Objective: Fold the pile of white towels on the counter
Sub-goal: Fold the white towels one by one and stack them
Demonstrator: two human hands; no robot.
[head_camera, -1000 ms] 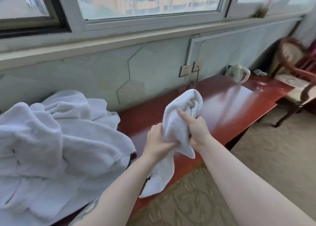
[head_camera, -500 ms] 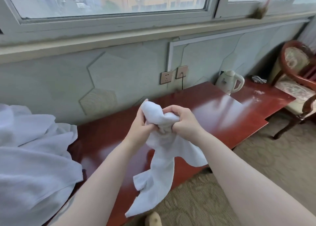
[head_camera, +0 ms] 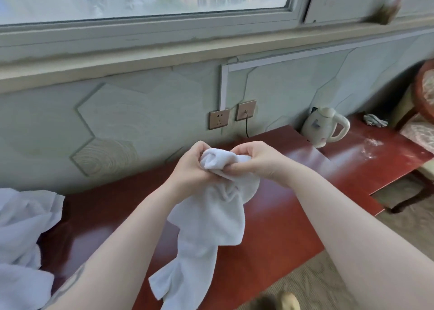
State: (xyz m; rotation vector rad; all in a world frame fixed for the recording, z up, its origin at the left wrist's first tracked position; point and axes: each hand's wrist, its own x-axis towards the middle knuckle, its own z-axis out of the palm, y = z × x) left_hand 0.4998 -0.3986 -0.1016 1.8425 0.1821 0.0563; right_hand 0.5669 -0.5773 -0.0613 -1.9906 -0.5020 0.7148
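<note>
While both hands, left (head_camera: 190,166) and right (head_camera: 256,159), pinch the bunched towel (head_camera: 211,216), they should probably find two corners and pull it flat.

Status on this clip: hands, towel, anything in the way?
Left hand and right hand both grip the small white terry towel, bunched, unfolded. White towel pile waits left on red wooden counter. Nothing obstructing.

No readable text, label, brand, number or sign shows on anything here.
</note>
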